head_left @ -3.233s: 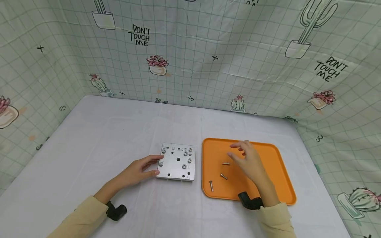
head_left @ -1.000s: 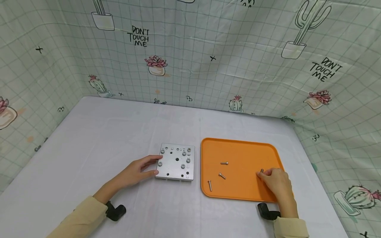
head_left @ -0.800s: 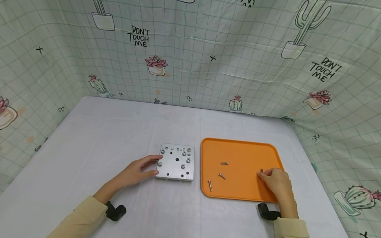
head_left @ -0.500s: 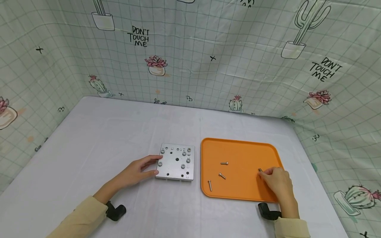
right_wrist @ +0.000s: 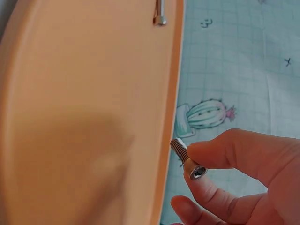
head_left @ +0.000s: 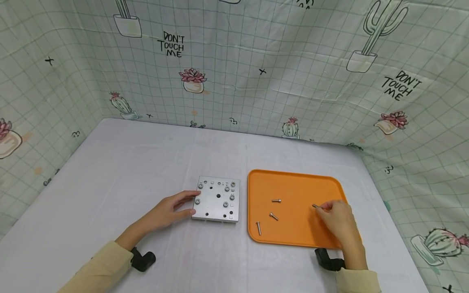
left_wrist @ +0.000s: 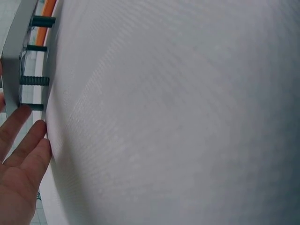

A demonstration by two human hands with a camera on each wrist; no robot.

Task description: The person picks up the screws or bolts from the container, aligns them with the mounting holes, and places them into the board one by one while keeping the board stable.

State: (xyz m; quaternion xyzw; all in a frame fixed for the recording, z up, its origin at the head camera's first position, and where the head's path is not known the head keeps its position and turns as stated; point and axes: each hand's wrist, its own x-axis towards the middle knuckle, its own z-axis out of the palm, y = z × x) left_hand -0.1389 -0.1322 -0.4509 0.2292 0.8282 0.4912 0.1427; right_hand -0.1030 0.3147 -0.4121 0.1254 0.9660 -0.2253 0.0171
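Observation:
A square metal plate (head_left: 218,199) with several screws in its holes lies on the white table. My left hand (head_left: 190,202) rests against its left edge with straight fingers; the left wrist view shows those fingers (left_wrist: 28,136) touching the plate's side (left_wrist: 16,51), with screw threads sticking out below it. An orange tray (head_left: 296,183) sits to the plate's right. My right hand (head_left: 323,208) is over the tray's right part and pinches a small screw (head_left: 314,206) between thumb and finger, seen close as a screw (right_wrist: 186,159) held just above the tray (right_wrist: 84,117).
Three loose screws lie in the tray's left half: one (head_left: 276,200), another (head_left: 274,217) and a third (head_left: 258,228). A cactus-print cloth wall (head_left: 234,73) encloses the table on three sides.
My right hand went from the tray's middle to its right side, pinched a screw there, and has now lifted it slightly leftward. The left hand and the plate have not moved.

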